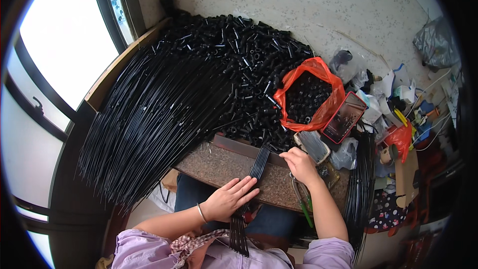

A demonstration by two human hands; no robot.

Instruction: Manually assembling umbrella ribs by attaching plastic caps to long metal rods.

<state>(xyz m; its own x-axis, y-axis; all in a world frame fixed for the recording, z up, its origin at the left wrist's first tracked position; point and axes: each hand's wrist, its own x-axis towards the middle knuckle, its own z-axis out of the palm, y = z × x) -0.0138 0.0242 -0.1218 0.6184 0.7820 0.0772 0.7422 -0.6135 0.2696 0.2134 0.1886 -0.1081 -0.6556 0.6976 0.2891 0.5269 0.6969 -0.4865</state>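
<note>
My left hand (233, 199) lies flat, fingers stretched out, on a row of thin black rods (260, 163). The rods lie side by side across the speckled table edge (204, 162), their far ends by a dark raised strip (234, 144). Below that hand, more black rod lengths (238, 234) hang over my lap. To the right of the row, my right hand (299, 164) is closed in a pinch; whatever is between its fingertips is too small to make out. Green-handled pliers (302, 201) rest just below it, and a small tin of thin pins (312, 145) sits beyond it.
Long black rods (149, 114) fan out at the left. Behind lies a heap of short black tubes (244, 45). An orange bag (326, 69) holds small black parts, beside a red-framed phone (344, 116). More rods (360, 184) and mixed clutter (398, 114) fill the right.
</note>
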